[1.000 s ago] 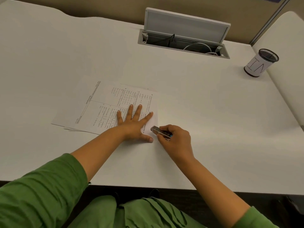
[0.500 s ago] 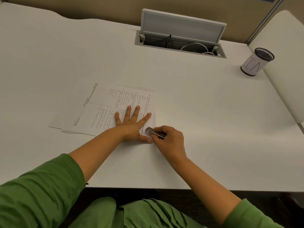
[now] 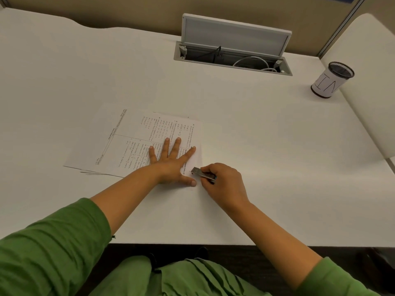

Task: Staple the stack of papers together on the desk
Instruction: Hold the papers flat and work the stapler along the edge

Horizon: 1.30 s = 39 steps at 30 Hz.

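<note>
A stack of printed papers (image 3: 128,144) lies on the white desk (image 3: 267,146), its sheets slightly fanned at the near left edge. My left hand (image 3: 171,163) rests flat on the stack's near right part, fingers spread. My right hand (image 3: 222,182) grips a small silver stapler (image 3: 201,173). The stapler's front end sits over the near right corner of the stack, between my left thumb and index finger.
An open cable hatch (image 3: 233,56) with its lid raised and wires inside is set into the desk at the back. A black mesh cup (image 3: 331,82) wrapped in white paper stands at the far right, beside a white side panel (image 3: 363,99).
My right hand has slid the stapler leftward onto the corner of the papers. My left hand has stayed flat on the stack.
</note>
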Motion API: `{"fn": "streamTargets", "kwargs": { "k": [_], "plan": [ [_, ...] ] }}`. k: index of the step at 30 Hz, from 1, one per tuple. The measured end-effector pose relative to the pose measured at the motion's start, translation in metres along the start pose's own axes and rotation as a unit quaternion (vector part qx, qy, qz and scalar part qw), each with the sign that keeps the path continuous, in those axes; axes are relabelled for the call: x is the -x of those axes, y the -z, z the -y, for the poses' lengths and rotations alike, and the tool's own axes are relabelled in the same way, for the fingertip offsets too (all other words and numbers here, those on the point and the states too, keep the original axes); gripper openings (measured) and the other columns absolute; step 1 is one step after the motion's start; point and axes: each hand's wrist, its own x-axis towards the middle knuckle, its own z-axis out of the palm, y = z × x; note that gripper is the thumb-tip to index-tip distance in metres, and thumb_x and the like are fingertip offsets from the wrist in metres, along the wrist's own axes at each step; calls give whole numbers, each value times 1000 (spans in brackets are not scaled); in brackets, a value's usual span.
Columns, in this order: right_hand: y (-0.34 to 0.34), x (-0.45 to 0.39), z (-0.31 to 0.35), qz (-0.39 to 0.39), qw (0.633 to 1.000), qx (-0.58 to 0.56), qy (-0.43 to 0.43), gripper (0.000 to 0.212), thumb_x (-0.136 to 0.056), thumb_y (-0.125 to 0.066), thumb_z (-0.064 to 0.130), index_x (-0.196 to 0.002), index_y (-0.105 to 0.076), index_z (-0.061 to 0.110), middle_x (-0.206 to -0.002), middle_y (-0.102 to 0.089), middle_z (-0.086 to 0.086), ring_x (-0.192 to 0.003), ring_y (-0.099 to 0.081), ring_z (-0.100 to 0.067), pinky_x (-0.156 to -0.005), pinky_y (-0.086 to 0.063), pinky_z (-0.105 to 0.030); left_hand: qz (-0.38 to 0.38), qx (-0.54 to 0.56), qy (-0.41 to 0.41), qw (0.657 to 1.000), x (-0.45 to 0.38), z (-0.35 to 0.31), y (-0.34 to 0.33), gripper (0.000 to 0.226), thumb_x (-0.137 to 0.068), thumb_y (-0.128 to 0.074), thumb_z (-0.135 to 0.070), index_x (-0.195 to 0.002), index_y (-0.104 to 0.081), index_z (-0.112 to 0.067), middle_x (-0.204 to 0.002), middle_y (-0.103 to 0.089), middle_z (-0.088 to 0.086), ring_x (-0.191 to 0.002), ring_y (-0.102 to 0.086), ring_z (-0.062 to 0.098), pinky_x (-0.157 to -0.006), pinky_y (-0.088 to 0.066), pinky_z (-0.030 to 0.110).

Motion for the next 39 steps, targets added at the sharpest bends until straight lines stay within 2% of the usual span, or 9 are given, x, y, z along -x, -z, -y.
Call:
{"fn": "streamTargets", "kwargs": {
  "k": [8,10,13,15,18,21,30,35,39],
  "plan": [
    [-7,-9,7,-1,997,40,72,17,-82,-62,15,-96,-69,10,-89,-70,-5,-79,-62,-22,-69,-53,-32,0,-7,2,1000,0,-1,0,106,-66,-49,-78,-136,24,-48,-146,41,-1,-130,44,25,-101,23,60],
    [-10,-8,4,-13,997,-65,-34,17,-79,-67,17,-95,-70,13,-88,-70,1,-78,-63,-13,-71,-52,-24,0,-7,2,1000,0,-1,0,106,-66,-49,-78,-136,24,-48,-146,42,-1,-129,44,25,-101,23,60],
    [-10,-12,5,-54,911,-323,-252,14,-74,-72,21,-88,-71,17,-80,-69,4,-59,-59,-6,-61,-49,-21,2,-7,1,1000,0,-1,1,105,-67,-50,-77,-135,25,-49,-146,42,-2,-129,45,25,-101,23,61],
    [-8,-14,1,-69,885,-363,-282,14,-71,-74,27,-84,-71,21,-79,-70,9,-56,-60,-5,-58,-51,-21,5,-8,2,1000,1,-1,1,105,-67,-50,-77,-135,25,-49,-145,43,-2,-129,45,25,-101,23,61],
    [-2,-8,-1,-32,941,-264,-207,9,-72,-74,29,-78,-67,30,-75,-65,23,-71,-61,8,-60,-45,-6,8,-9,2,1000,1,-1,1,106,-67,-50,-77,-135,26,-49,-145,43,-2,-128,45,25,-101,23,61],
    [-3,-1,-1,-3,991,-109,-83,16,-77,-69,19,-93,-70,21,-85,-68,12,-75,-61,-2,-70,-48,-14,5,-4,1,1000,1,0,1,107,-65,-50,-78,-135,25,-48,-145,43,-1,-129,45,25,-101,24,61],
    [-8,-11,10,3,997,44,65,16,-81,-62,14,-95,-69,10,-90,-70,-5,-81,-62,-23,-69,-50,-32,5,-2,0,1000,0,-1,1,108,-64,-50,-79,-136,25,-48,-146,42,-1,-129,44,25,-101,22,61],
    [-13,-4,4,-22,948,-246,-200,14,-72,-74,27,-85,-72,25,-77,-68,19,-74,-63,0,-65,-48,-11,7,-13,3,1000,0,-1,1,108,-66,-50,-78,-135,27,-47,-145,44,-1,-128,45,26,-101,22,62],
    [-11,-6,4,-34,893,-363,-264,10,-66,-78,36,-68,-70,30,-67,-69,19,-57,-62,3,-50,-48,-12,10,-14,5,1000,0,-1,1,108,-66,-51,-78,-134,28,-48,-144,44,-1,-128,45,26,-101,22,62]
  ]
}}
